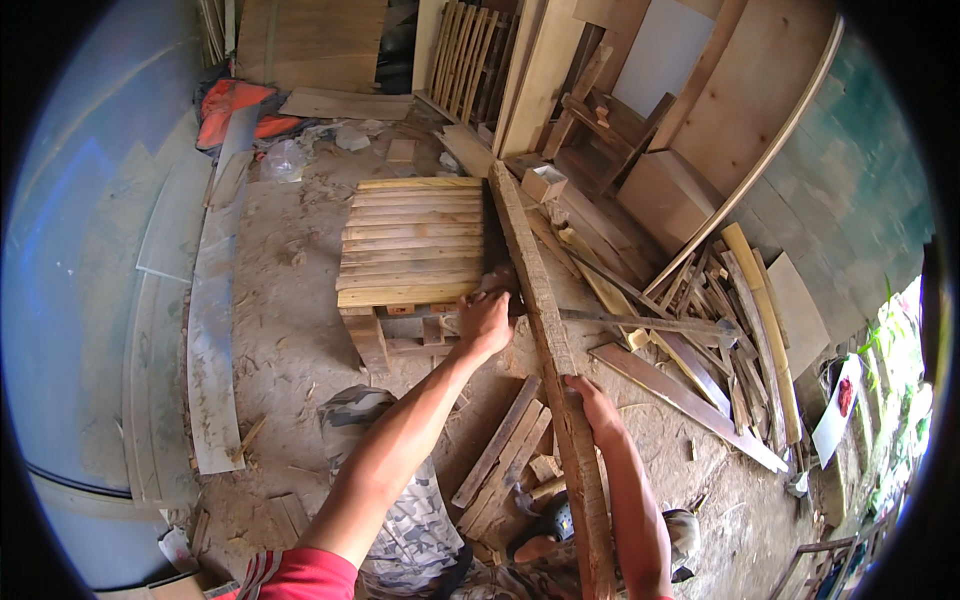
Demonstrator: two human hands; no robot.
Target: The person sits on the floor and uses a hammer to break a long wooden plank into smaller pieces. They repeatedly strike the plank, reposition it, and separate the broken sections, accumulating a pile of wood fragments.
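A long rough wooden beam (540,300) slants from near my body toward the far wall, beside the right edge of a low slatted wooden stand (413,240). My right hand (597,408) is closed on the beam's right side, partway along it. Near the stand's front right corner, my left hand (487,318) is closed, its fingers curled just left of the beam. What it holds is hidden. A long dark bar (650,321) runs rightward from behind the beam near that hand, ending above the scrap wood.
Scrap wood (735,340) is heaped at the right, with loose boards (505,455) by my feet. Panels and frames lean along the far right. At the left stand large glassy sheets (90,250) and a long strip (215,350). An orange cloth (230,108) lies at the far left.
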